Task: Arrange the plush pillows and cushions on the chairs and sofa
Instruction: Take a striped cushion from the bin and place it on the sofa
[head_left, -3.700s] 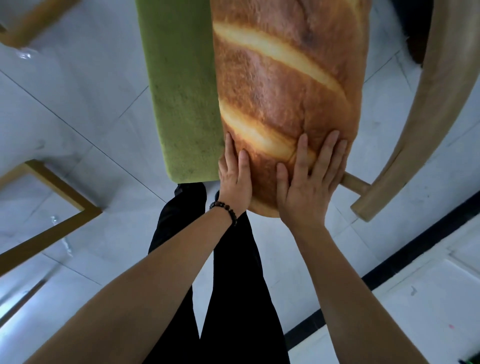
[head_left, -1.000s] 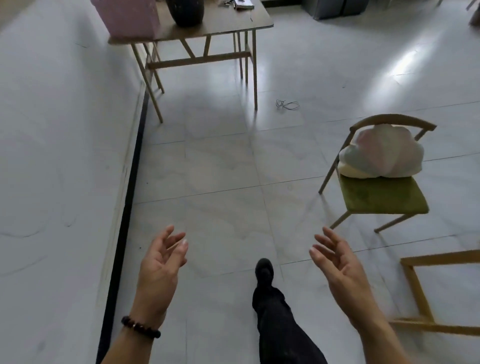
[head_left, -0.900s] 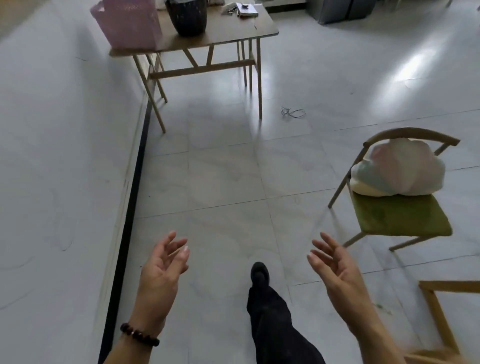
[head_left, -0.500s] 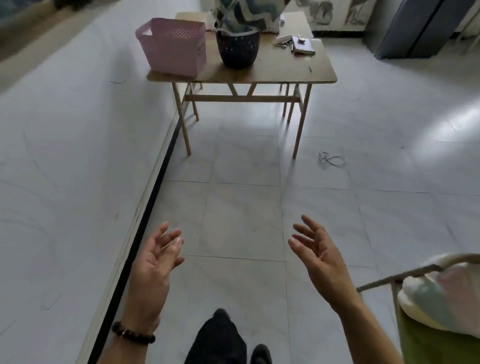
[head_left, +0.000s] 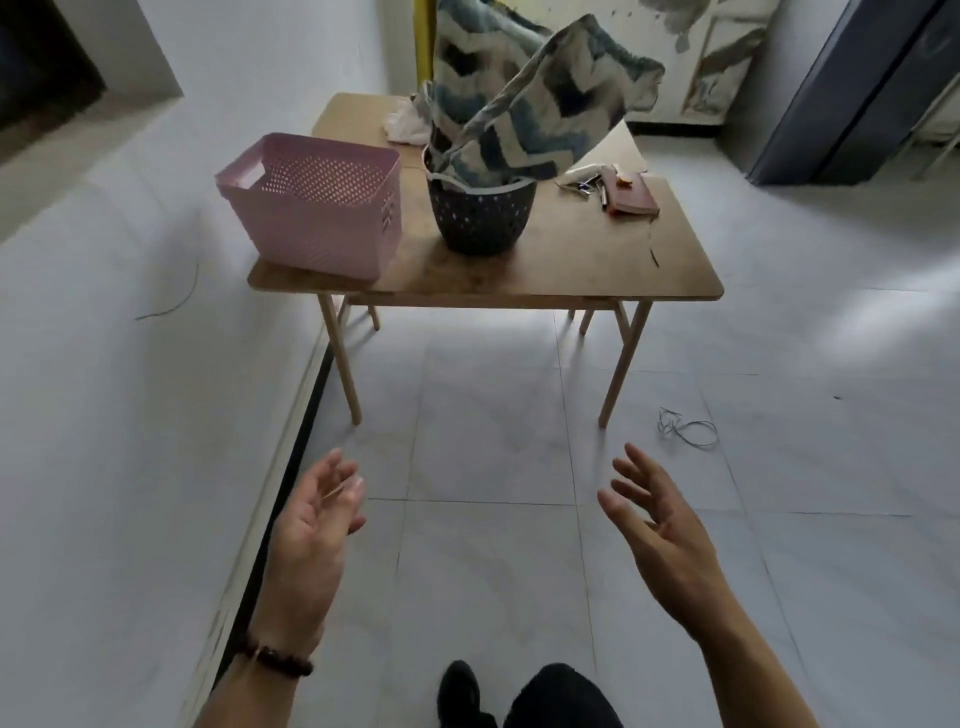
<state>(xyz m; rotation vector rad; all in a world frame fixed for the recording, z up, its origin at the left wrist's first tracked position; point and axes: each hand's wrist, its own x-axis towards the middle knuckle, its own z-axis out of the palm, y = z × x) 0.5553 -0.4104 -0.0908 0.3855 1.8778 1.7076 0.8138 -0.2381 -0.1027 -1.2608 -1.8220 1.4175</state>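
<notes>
Two blue-and-grey zigzag cushions (head_left: 524, 98) stick up out of a dark perforated basket (head_left: 480, 215) on a wooden table (head_left: 587, 265) ahead of me. My left hand (head_left: 314, 535) and my right hand (head_left: 657, 530) hang in front of me above the floor, palms turned inward, fingers loose, holding nothing. Both are well short of the table. No chair or sofa is in view.
A pink perforated crate (head_left: 319, 202) stands on the table's left part. A notebook (head_left: 631, 195) and small items lie on its right part. A white wall (head_left: 130, 364) runs along my left. A loose wire (head_left: 685, 428) lies on the tiled floor. A dark cabinet (head_left: 852, 93) stands far right.
I have let go of the bread-shaped pillow on a chair and turned away. The chair with the pastel pillow has slid out of view; the table with the cushions has come closer.
</notes>
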